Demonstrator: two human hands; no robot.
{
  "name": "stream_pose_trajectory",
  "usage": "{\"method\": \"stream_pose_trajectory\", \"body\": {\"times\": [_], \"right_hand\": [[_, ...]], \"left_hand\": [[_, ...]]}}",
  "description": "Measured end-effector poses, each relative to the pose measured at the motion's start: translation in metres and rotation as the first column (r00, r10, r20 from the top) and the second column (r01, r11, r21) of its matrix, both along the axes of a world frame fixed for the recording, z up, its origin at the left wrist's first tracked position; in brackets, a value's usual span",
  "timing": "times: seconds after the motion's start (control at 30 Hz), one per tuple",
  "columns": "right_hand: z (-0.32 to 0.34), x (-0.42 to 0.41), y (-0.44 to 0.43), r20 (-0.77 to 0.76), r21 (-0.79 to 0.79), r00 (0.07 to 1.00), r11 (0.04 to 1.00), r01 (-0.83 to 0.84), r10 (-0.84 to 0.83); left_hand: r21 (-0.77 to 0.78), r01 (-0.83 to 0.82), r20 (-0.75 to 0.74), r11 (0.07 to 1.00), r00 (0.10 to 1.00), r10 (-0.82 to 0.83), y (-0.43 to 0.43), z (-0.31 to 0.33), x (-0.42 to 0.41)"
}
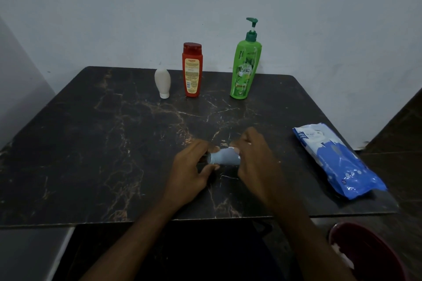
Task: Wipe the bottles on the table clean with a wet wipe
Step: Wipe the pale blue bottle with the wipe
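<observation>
- worktop [91,143]: dark marble, bare room left of the hands, near edge under the forearms
- blue wipes pack [338,162]: flat by the right edge
- green pump bottle [244,68], red bottle [192,70], white tube [162,82]: upright, back row
- small pale-blue bottle [225,158]: centre-front, on its side, axis left-right, narrow end left
- left hand [189,171] grip pinches the narrow end; right hand [253,159] grip curls round the other

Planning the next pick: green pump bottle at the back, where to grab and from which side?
Grip the green pump bottle around its mid-body, coming from the front-right. It stands upright; the pump head is thin and juts sideways, and the red bottle stands on its left.
</observation>
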State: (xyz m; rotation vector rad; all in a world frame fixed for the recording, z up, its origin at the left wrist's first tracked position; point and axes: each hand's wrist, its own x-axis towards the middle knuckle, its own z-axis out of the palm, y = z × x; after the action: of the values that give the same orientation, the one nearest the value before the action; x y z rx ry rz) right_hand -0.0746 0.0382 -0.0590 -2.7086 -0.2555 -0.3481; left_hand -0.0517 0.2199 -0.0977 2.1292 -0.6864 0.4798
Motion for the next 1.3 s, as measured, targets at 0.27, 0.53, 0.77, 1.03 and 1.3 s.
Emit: {"method": "stream_pose_trajectory", "body": {"times": [0.27,0.53,0.77,1.03,1.3], "right_hand": [[0.002,-0.002,0.012,-0.029,-0.015,0.998,0.998,-0.056,0.056],[-0.018,0.001,-0.026,-0.204,0.235,0.978,0.967,0.098,-0.050],[-0.045,-0.027,0.018,-0.177,0.632,0.969,0.735,0.246,-0.172],[-0.038,-0.033,0.043,-0.106,0.659,0.980,0.726,0.197,-0.170],[-0.038,-0.022,-0.017,-0.151,0.594,0.972,0.769,0.235,-0.180]], "left_hand": [[-0.063,0.010,-0.082,0.998,0.997,-0.015,0.000,0.001,-0.002],[-0.237,0.038,-0.254,0.971,0.962,-0.099,0.004,0.005,0.004],[-0.280,-0.038,-0.298,0.959,0.953,-0.049,0.002,0.000,0.007],[0.008,0.006,-0.126,1.000,0.992,-0.005,-0.005,-0.008,0.008],[0.148,0.040,-0.207,0.988,0.978,-0.009,-0.003,-0.010,0.011]]}}
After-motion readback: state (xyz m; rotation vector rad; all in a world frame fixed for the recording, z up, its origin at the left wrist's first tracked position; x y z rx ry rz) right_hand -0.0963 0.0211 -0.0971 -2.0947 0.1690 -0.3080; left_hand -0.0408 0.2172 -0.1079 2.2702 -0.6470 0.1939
